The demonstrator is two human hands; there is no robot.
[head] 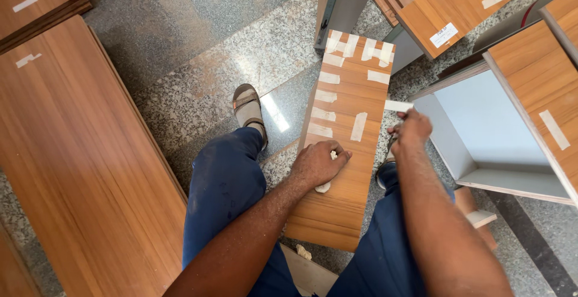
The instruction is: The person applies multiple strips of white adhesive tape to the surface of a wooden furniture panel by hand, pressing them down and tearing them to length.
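hands on a taped wood panel [343, 146] resting across the knees

the left hand [317, 163] lies flat-curled on the panel's middle, fingers closed over a crumpled wad of tape [326, 185]. the right hand [413, 127] sits at the panel's right edge, fingers pinching a strip [398, 105] of white tape that sticks out just off that edge. more white strips cover the panel's far end. a sandalled foot [249, 109] stands on the granite floor [198, 44] to the left; a large board [78, 164] lies at the floor's left edge, an open cabinet [481, 128] to the right.
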